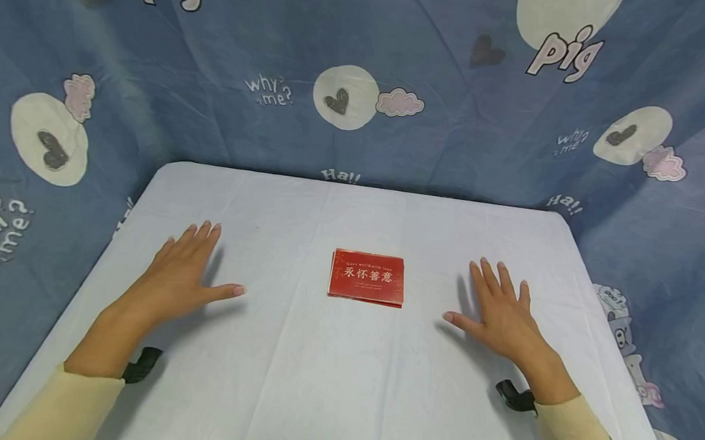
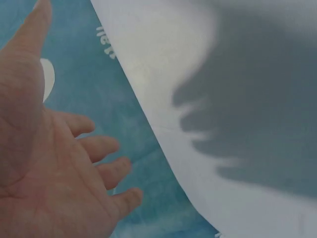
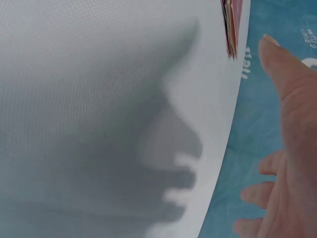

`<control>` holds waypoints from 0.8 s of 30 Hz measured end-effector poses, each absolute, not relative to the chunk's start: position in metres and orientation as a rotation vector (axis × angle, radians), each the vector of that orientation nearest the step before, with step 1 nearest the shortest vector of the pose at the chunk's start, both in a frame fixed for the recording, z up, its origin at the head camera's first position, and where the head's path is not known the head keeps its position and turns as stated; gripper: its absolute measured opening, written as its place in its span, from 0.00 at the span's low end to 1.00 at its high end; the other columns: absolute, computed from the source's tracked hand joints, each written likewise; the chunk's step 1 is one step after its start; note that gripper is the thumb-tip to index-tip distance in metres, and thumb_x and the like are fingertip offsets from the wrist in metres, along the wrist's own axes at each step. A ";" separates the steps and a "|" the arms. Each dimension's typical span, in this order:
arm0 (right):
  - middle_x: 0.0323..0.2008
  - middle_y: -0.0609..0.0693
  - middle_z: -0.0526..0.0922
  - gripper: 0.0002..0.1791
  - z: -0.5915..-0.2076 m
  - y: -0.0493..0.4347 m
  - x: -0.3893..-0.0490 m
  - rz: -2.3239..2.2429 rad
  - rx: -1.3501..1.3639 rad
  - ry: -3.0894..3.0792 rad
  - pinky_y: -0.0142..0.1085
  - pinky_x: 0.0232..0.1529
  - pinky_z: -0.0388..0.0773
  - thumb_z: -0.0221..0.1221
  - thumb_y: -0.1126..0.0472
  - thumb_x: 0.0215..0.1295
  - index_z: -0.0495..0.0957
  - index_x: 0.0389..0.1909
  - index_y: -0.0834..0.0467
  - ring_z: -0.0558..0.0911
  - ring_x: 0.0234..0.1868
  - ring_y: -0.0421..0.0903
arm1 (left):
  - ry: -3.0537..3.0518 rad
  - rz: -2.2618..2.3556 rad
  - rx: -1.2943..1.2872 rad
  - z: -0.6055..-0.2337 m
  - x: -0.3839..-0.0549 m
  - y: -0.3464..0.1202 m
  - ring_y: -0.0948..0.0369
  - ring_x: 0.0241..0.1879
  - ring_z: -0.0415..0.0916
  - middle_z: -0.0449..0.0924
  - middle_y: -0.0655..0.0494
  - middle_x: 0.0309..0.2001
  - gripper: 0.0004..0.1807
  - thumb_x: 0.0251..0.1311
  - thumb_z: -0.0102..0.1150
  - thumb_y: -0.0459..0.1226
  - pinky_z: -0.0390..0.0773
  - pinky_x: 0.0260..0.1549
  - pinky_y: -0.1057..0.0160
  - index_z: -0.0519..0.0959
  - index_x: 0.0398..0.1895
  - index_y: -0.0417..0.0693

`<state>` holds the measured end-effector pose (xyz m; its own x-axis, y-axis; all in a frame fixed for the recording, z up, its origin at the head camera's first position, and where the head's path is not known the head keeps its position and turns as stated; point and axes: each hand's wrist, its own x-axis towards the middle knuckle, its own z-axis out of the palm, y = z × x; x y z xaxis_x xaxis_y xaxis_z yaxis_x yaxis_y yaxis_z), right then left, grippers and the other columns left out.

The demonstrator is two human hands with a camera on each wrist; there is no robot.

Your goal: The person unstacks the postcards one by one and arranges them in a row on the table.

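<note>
A small stack of red cards [image 1: 366, 278] with white lettering lies flat near the middle of the white table; the right wrist view catches the edges of the card stack [image 3: 232, 27] at its top. To the left of the cards, my left hand [image 1: 179, 278] hovers over the table, fingers straight and thumb spread toward the cards. On the other side my right hand [image 1: 501, 315] is held above the surface with its fingers spread, nearer the cards than the left. Neither hand touches anything. The left wrist view shows the left palm [image 2: 59, 168] and the hand's shadow.
The white table [image 1: 323, 383] has rounded far corners. Behind and beside it hangs a blue printed cloth [image 1: 207, 69] with pale ovals, hearts and words. Black straps or mounts [image 1: 142, 365] sit at both wrists, below cream sleeves [image 1: 62, 418].
</note>
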<state>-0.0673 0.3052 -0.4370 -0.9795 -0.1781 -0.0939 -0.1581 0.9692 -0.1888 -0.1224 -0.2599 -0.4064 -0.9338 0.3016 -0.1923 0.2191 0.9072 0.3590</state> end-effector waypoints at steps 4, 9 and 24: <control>0.82 0.66 0.49 0.65 -0.436 0.305 -0.067 -0.254 -0.248 2.994 0.79 0.68 0.36 0.56 0.20 0.62 0.48 0.83 0.63 0.44 0.81 0.70 | 2.816 0.480 0.395 -0.405 -0.122 -0.263 0.35 0.81 0.30 0.35 0.31 0.83 0.75 0.52 0.57 0.79 0.27 0.75 0.33 0.37 0.84 0.37; 0.82 0.66 0.48 0.66 -0.435 0.307 -0.064 -0.256 -0.224 2.967 0.79 0.69 0.35 0.56 0.19 0.61 0.48 0.83 0.63 0.44 0.81 0.70 | 2.802 0.502 0.399 -0.406 -0.120 -0.266 0.34 0.81 0.29 0.33 0.30 0.82 0.76 0.52 0.59 0.77 0.28 0.75 0.32 0.36 0.84 0.36; 0.84 0.63 0.41 0.66 -0.434 0.312 -0.065 -0.295 -0.236 3.008 0.78 0.69 0.31 0.56 0.21 0.64 0.40 0.85 0.61 0.37 0.82 0.66 | 2.934 0.527 0.452 -0.409 -0.113 -0.270 0.38 0.82 0.26 0.25 0.42 0.84 0.74 0.53 0.63 0.75 0.22 0.75 0.37 0.34 0.85 0.44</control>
<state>-0.0654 0.3120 -0.4336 -0.9818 -0.1647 -0.0942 -0.1432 0.9691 -0.2009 -0.1132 -0.2696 -0.4093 -0.9472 0.3126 -0.0710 0.2683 0.8944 0.3578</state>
